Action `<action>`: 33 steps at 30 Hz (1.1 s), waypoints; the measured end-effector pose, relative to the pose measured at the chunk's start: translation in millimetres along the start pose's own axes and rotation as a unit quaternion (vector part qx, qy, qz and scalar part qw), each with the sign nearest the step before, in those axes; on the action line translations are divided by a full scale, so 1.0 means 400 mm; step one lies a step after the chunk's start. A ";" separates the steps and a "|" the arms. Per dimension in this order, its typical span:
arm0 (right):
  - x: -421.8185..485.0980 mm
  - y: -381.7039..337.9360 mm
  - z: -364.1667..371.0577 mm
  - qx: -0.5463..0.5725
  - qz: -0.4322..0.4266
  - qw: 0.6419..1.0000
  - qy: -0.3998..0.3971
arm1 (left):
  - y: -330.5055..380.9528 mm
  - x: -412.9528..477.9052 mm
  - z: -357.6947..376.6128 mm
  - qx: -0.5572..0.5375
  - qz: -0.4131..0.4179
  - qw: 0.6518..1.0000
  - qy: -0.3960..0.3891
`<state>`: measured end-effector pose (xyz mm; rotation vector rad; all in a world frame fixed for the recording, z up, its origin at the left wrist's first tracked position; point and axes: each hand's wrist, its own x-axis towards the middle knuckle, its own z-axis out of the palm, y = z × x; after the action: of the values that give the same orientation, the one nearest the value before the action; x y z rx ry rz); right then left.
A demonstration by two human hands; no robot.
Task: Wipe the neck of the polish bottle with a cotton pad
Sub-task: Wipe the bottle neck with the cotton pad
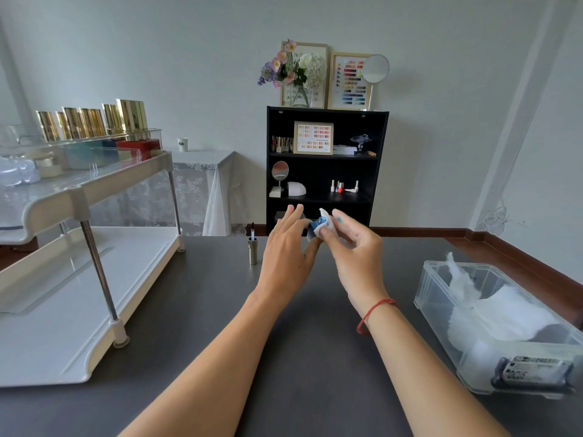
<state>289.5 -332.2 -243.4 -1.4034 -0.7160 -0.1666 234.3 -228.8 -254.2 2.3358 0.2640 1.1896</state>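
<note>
Head view: grey surface (299, 357) below, clear bin (441, 298) of cotton at right. Raised above surface: left hand (285, 250) holding blue bottle (315, 229); right hand (355, 258) fingers (325, 237) pinching pad (328, 220) against bottle's open neck. Cap (253, 251) with brush upright, left of hands. Black shelf (326, 171) beyond.

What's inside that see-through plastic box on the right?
The clear plastic box holds white fluffy cotton, with one tuft poking above the rim. Anything under the cotton is covered, so I cannot tell.

Soft, even daylight, faint shadows, no glare; wide-angle bending at edges, slight softness throughout.
</note>
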 end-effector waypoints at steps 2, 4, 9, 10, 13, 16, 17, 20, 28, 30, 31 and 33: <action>-0.001 0.001 0.001 -0.010 -0.003 1.000 0.002 | -0.002 -0.001 0.000 0.002 -0.002 1.000 -0.004; -0.003 0.001 0.002 -0.019 -0.006 1.000 0.004 | -0.002 -0.002 -0.001 0.000 -0.005 1.000 -0.005; -0.005 0.001 0.006 -0.068 -0.024 0.997 -0.025 | 0.005 -0.004 -0.002 0.000 0.004 1.000 -0.015; -0.005 0.001 0.005 -0.068 -0.021 0.997 -0.030 | 0.007 -0.005 -0.002 -0.003 0.004 1.000 -0.016; -0.004 0.001 0.002 -0.061 -0.012 0.997 -0.040 | 0.007 -0.005 -0.005 0.003 0.005 1.000 -0.019; -0.008 0.003 0.007 -0.058 -0.020 0.997 -0.040 | 0.003 -0.002 -0.009 0.025 -0.001 1.000 -0.011; -0.010 0.005 0.010 -0.062 -0.025 0.997 -0.040 | 0.001 -0.001 -0.010 0.026 -0.005 1.000 -0.008; -0.011 0.008 0.015 -0.071 -0.032 0.996 -0.035 | 0.001 -0.001 -0.012 0.017 -0.010 1.000 -0.014; -0.014 0.017 0.011 -0.124 -0.009 0.992 -0.026 | -0.005 -0.006 0.004 0.049 -0.032 0.995 -0.078; -0.016 0.023 0.009 -0.148 0.007 0.988 -0.043 | -0.009 -0.010 0.007 0.046 -0.059 0.992 -0.102; -0.016 0.026 0.008 -0.157 0.018 0.986 -0.050 | -0.010 -0.012 0.007 0.036 -0.074 0.990 -0.112; -0.015 0.028 0.005 -0.170 0.033 0.983 -0.053 | -0.010 -0.013 0.006 0.018 -0.096 0.986 -0.134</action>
<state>289.7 -330.1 -256.1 -1.7715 -0.7510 -0.1679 233.4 -228.1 -261.1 2.4045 0.4061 0.7765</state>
